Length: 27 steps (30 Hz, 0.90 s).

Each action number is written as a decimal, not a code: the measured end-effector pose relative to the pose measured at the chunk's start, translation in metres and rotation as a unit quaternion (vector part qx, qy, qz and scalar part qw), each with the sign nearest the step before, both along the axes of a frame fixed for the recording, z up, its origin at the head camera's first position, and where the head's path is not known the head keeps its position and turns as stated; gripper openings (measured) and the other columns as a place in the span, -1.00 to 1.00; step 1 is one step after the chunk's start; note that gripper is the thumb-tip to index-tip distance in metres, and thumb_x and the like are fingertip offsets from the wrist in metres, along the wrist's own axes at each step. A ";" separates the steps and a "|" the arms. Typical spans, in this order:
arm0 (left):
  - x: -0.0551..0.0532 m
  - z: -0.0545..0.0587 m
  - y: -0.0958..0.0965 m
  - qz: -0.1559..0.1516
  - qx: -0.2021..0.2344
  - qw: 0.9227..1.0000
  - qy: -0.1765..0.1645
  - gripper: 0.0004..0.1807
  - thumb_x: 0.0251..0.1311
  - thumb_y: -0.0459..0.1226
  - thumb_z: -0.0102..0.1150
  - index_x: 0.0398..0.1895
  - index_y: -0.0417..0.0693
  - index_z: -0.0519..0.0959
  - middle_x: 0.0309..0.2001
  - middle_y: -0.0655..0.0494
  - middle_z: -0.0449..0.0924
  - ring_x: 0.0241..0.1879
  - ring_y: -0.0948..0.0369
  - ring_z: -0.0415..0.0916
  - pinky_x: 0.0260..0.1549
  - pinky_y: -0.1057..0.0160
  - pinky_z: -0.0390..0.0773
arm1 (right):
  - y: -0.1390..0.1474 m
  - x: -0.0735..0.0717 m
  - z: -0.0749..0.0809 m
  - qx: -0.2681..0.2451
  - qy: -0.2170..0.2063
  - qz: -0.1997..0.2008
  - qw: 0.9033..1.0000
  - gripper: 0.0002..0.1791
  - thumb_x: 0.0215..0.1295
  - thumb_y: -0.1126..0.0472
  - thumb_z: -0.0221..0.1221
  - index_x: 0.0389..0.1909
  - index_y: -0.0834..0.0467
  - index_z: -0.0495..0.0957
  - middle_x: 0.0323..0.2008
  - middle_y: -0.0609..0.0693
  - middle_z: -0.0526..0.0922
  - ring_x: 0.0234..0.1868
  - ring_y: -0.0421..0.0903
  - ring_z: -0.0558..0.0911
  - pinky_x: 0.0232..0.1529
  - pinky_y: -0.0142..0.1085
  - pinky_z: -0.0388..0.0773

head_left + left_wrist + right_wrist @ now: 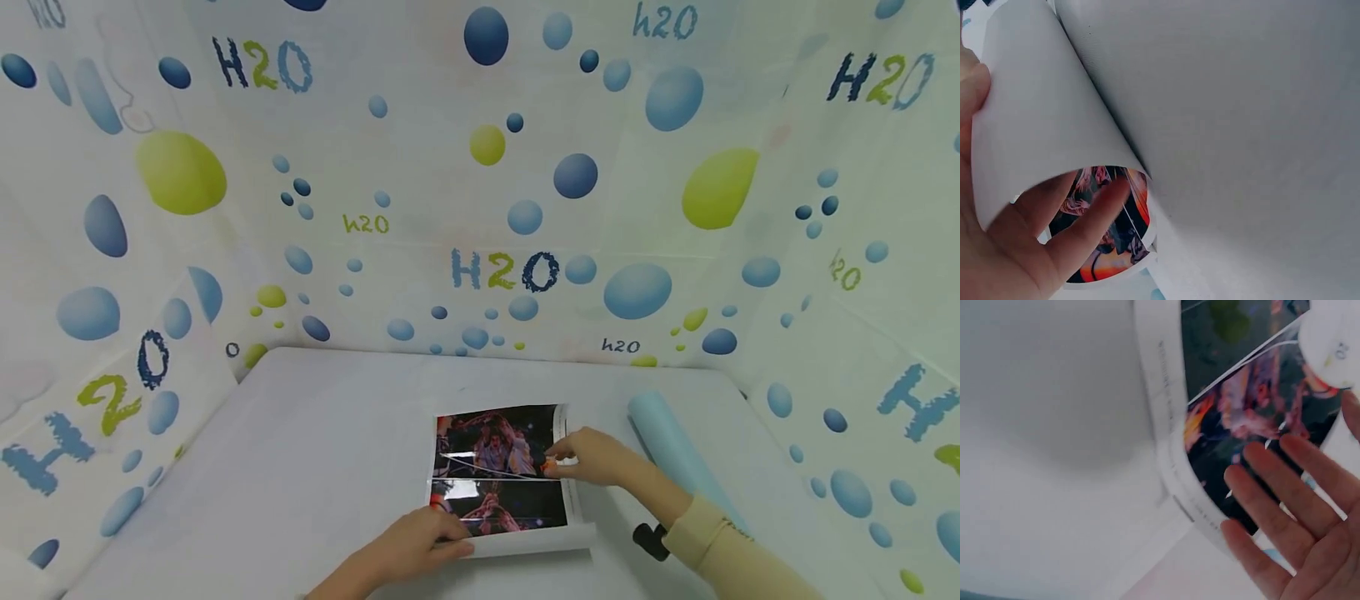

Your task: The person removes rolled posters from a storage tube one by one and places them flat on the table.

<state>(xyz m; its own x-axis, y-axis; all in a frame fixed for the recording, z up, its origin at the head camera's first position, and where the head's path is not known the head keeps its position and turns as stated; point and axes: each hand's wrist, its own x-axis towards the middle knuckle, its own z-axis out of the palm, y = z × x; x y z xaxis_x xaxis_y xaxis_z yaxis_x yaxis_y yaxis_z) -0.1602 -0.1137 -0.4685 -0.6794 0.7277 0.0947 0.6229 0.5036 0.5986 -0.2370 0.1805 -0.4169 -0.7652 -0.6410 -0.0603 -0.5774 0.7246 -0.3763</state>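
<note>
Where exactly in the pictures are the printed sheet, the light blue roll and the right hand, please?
Printed sheet (497, 467): head view, lower part of its upper picture.
Light blue roll (672, 442): head view, its side.
Right hand (597, 457): head view, back of the hand.

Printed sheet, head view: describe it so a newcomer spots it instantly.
Start at the white table. On it, between the left hand and the right hand, lies the printed sheet, its near edge curled over. Two dark, glossy pictures set it apart from the plain light-blue roll to its right.
</note>
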 end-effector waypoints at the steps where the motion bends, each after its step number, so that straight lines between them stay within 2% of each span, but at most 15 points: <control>1: 0.000 0.001 0.001 0.006 -0.004 1.000 -0.001 -0.67 0.28 -0.05 -0.02 -0.41 0.02 0.69 -0.37 0.39 0.59 -0.40 0.49 0.46 -0.45 0.43 0.47 | 0.000 0.003 0.002 -0.024 -0.014 0.018 0.999 -0.55 0.21 -0.05 0.14 -0.12 0.25 0.61 -0.22 0.04 0.67 -0.18 -0.07 0.61 -0.18 -0.13 0.53; 4: -0.001 0.004 0.003 0.013 -0.009 1.000 -0.016 -0.68 0.28 -0.08 -0.02 -0.40 -0.01 0.67 -0.46 0.43 0.53 -0.52 0.53 0.36 -0.54 0.47 0.41 | -0.002 0.015 0.003 -0.079 -0.063 0.062 0.993 -0.58 0.24 -0.04 0.11 -0.13 0.24 0.61 -0.30 -0.09 0.67 -0.27 -0.26 0.60 -0.22 -0.26 0.54; 7: -0.005 0.002 0.004 0.010 -0.009 0.999 -0.033 -0.70 0.27 -0.10 0.01 -0.38 -0.05 0.68 -0.46 0.39 0.56 -0.53 0.53 0.36 -0.53 0.47 0.41 | -0.007 0.028 0.000 -0.112 -0.112 0.081 0.984 -0.59 0.23 -0.01 0.13 -0.11 0.24 0.60 -0.36 -0.20 0.65 -0.34 -0.36 0.57 -0.27 -0.38 0.53; 12: -0.015 -0.002 0.003 0.007 0.006 0.996 -0.085 -0.72 0.24 -0.11 0.06 -0.44 -0.05 0.67 -0.56 0.39 0.52 -0.63 0.51 0.26 -0.60 0.48 0.32 | -0.016 0.044 -0.011 -0.113 -0.153 0.070 0.979 -0.66 0.18 0.09 0.20 -0.09 0.21 0.60 -0.40 -0.27 0.62 -0.44 -0.40 0.53 -0.39 -0.47 0.49; 16: -0.019 -0.005 0.003 0.018 0.014 0.991 -0.134 -0.76 0.20 -0.10 0.10 -0.45 -0.02 0.64 -0.58 0.41 0.47 -0.63 0.48 0.26 -0.60 0.45 0.30 | -0.021 0.049 -0.024 -0.101 -0.161 0.054 0.980 -0.79 0.14 0.16 0.24 -0.24 0.17 0.65 -0.47 -0.31 0.58 -0.53 -0.42 0.45 -0.46 -0.50 0.45; 19: -0.020 -0.006 0.004 0.022 0.010 0.990 -0.138 -0.79 0.17 -0.10 0.13 -0.36 -0.02 0.65 -0.50 0.40 0.53 -0.57 0.48 0.31 -0.54 0.43 0.37 | -0.022 0.050 -0.031 -0.101 -0.164 0.049 0.980 -0.89 0.13 0.21 0.24 -0.35 0.15 0.66 -0.52 -0.31 0.54 -0.57 -0.42 0.40 -0.49 -0.51 0.43; 21: -0.019 -0.006 0.005 0.024 0.000 0.993 -0.114 -0.75 0.16 -0.08 0.14 -0.27 -0.04 0.64 -0.43 0.37 0.57 -0.52 0.49 0.35 -0.48 0.42 0.40 | -0.023 0.049 -0.034 -0.110 -0.172 0.051 0.978 -0.92 0.13 0.23 0.24 -0.40 0.16 0.65 -0.53 -0.29 0.54 -0.57 -0.42 0.40 -0.49 -0.51 0.44; 23: -0.017 -0.005 0.006 0.029 -0.012 0.997 -0.071 -0.72 0.14 -0.07 0.16 -0.21 -0.03 0.62 -0.41 0.35 0.57 -0.50 0.49 0.36 -0.46 0.41 0.41 | -0.022 0.046 -0.037 -0.120 -0.183 0.057 0.974 -0.92 0.14 0.24 0.23 -0.40 0.18 0.64 -0.53 -0.28 0.55 -0.57 -0.42 0.40 -0.47 -0.51 0.44; 25: -0.013 -0.001 0.009 0.036 -0.036 0.999 0.011 -0.69 0.11 -0.05 0.19 -0.17 -0.03 0.60 -0.38 0.33 0.56 -0.45 0.47 0.40 -0.45 0.40 0.44 | -0.021 0.044 -0.040 -0.129 -0.198 0.060 0.970 -0.91 0.15 0.25 0.22 -0.41 0.20 0.64 -0.52 -0.27 0.56 -0.56 -0.42 0.41 -0.46 -0.51 0.44; 26: -0.010 0.000 0.011 0.041 -0.050 0.996 0.065 -0.68 0.08 -0.05 0.21 -0.16 -0.01 0.59 -0.35 0.31 0.55 -0.41 0.44 0.42 -0.44 0.40 0.45 | -0.020 0.042 -0.040 -0.132 -0.203 0.063 0.968 -0.91 0.15 0.25 0.22 -0.40 0.21 0.63 -0.51 -0.26 0.56 -0.56 -0.42 0.41 -0.45 -0.51 0.44; 27: -0.008 0.002 0.014 0.047 -0.069 0.988 0.127 -0.67 0.05 -0.03 0.24 -0.17 0.03 0.59 -0.34 0.31 0.53 -0.38 0.41 0.42 -0.46 0.39 0.45 | -0.019 0.040 -0.041 -0.134 -0.210 0.065 0.966 -0.90 0.15 0.26 0.22 -0.40 0.22 0.63 -0.51 -0.26 0.56 -0.56 -0.42 0.41 -0.45 -0.51 0.44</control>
